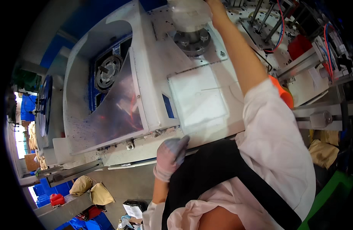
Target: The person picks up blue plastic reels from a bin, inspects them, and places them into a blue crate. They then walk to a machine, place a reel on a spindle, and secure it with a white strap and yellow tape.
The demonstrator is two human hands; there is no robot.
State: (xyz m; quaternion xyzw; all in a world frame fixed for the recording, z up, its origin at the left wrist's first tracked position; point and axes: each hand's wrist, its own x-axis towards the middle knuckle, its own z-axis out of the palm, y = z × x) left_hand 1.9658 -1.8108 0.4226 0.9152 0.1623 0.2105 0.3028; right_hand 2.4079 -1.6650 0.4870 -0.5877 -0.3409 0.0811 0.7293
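Observation:
My left hand (170, 155), in a pale glove with grey fingers, is by the machine's front edge, against my black apron. Its thumb stretches out from loosely bent fingers, and I see nothing held. My bare right forearm (243, 53) reaches far across the machine top, past a cloudy, clear round cover (190, 14) on a dark metal flange (192, 41). The right hand is cut off by the top edge. Between my arms a white square panel (199, 97) lies on the machine top.
At left stands a white machine housing (149, 69) with a clear guard (119, 107) and a metal wheel (108, 73) inside. An orange cylinder (282, 92) and metal posts (266, 23) with wires are at right. Brown sacks (101, 193) and blue crates (96, 222) lie below.

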